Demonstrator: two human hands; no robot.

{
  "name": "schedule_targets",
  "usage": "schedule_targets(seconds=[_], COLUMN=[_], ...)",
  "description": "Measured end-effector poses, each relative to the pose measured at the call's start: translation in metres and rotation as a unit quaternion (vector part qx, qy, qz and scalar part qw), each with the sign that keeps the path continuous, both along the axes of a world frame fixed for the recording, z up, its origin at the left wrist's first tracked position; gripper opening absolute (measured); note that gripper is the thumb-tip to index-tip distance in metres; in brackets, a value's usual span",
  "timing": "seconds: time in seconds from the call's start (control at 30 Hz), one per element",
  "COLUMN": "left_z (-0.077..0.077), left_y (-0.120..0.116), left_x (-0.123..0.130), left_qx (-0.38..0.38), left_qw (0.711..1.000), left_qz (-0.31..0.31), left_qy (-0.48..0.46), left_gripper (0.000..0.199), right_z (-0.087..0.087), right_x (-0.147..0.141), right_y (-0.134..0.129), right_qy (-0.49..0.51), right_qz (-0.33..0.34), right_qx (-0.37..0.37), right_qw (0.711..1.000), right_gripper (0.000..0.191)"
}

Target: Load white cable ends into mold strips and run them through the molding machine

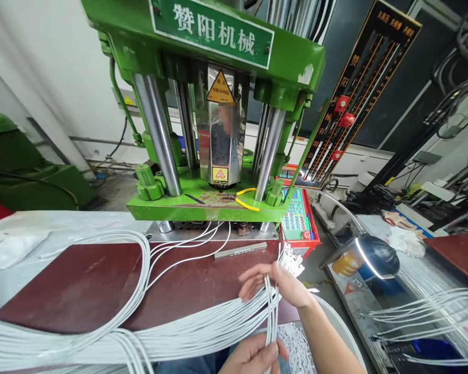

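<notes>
My left hand (253,354) is closed around a few white cables (272,317) at the bottom edge, and they stand up from its fingers. Just above it is my right hand (283,283), its fingers stretched out to the left beside the upper ends of these cables. Whether it touches them I cannot tell. Behind both hands a thick bundle of white cables (187,327) runs in from the left, tied with clear wrap. White cable ends (292,259) cluster beyond the right hand. Several thin cables (203,249) lead from the bundle into the base of the green press (210,210).
Yellow-handled pliers (245,200) lie on the press. A grey metal bar (241,251) rests on the dark red board (97,275). A red control panel (298,215) stands to the right, with a lamp (378,257) beyond it. Small white scraps (296,343) fill a container below.
</notes>
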State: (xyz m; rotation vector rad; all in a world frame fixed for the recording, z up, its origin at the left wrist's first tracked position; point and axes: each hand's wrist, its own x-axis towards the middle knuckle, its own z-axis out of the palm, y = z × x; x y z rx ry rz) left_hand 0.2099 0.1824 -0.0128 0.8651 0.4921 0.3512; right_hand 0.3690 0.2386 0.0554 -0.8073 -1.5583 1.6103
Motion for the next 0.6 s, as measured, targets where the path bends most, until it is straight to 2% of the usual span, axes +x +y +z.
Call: schedule_targets(seconds=[0.07,0.23,0.33,0.5,0.6], left_z=[0.002,0.01,0.01,0.007,0.009], left_y=[0.002,0.008,0.009,0.009,0.016], left_x=[0.007,0.011,0.011,0.011,-0.001], left_qx=[-0.045,-0.093,-0.105,-0.112,-0.108], left_qw=[0.998,0.985,0.98,0.976,0.973], left_qz=[0.041,0.131,0.153,0.177,0.204], left_qy=[-0.021,-0.063,-0.067,-0.06,-0.024], left_gripper=[0.051,0.047,0.043,0.035,0.039], right_z=[-0.002,-0.001,-0.003,-0.006,-0.005], right_x=[-0.002,0.007,0.007,-0.006,0.003], right_y=[-0.002,-0.002,-0.003,-0.006,-0.005], right_qy=[-0.004,-0.126,-0.197,-0.163,-0.186], right_qz=[0.046,-0.032,-0.034,-0.05,-0.074], right_qx=[-0.016,0.025,0.037,0.017,0.062], right_qw=[0.999,0.991,0.979,0.985,0.978], right_gripper=[0.074,0.049,0.043,0.045,0.045])
